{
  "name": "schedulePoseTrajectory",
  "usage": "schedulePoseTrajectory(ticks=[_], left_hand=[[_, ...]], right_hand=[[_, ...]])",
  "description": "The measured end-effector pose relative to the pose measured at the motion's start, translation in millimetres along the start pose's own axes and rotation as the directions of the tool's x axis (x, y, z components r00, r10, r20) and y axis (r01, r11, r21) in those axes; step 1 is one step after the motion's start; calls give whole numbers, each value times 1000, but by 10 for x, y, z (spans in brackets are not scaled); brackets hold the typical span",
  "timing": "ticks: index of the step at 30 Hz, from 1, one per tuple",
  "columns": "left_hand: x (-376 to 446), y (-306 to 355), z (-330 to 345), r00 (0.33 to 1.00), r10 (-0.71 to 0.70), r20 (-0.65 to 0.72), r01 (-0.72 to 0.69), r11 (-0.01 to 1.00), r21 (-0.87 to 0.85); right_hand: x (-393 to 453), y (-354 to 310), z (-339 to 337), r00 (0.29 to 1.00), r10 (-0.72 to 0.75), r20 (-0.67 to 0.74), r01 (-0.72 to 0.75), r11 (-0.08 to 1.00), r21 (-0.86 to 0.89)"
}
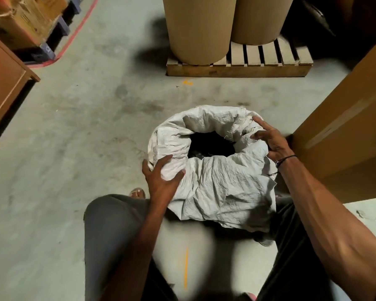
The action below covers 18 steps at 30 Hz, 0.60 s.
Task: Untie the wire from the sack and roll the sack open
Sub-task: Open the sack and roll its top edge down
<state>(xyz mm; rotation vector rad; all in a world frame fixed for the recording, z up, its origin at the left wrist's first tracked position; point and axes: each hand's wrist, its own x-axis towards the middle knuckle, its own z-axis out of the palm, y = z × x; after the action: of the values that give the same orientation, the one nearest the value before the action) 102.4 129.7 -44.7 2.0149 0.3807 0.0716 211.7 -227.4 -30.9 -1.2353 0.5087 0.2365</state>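
A white woven sack (217,177) stands on the concrete floor between my knees. Its mouth is open, the top rolled outward into a thick collar around a dark opening (212,144). My left hand (161,179) grips the rolled rim at the near left, thumb and fingers wrapped over the fabric. On the far right side of the rim rests my right hand (269,139), its fingers spread and pressing on the fabric. No wire shows on the sack. A dark cord sits on my right wrist.
A wooden pallet (239,66) with two tall brown cardboard drums (199,27) stands just beyond the sack. A large cardboard box (345,127) is close on the right. A brown cabinet (4,83) and stacked boxes sit at the left.
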Motion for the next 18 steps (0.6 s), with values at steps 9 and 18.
schedulePoseTrajectory(ticks=[9,18], left_hand=[[-419,-205,343,976,-215,-15,206,950,-237],[28,102,365,952,-306,-1,254,791,-556]], right_hand=[[-171,-8,10,995,-66,-75,57,991,-117],[-301,-19,17,939,-337,-73,232,774,-590]])
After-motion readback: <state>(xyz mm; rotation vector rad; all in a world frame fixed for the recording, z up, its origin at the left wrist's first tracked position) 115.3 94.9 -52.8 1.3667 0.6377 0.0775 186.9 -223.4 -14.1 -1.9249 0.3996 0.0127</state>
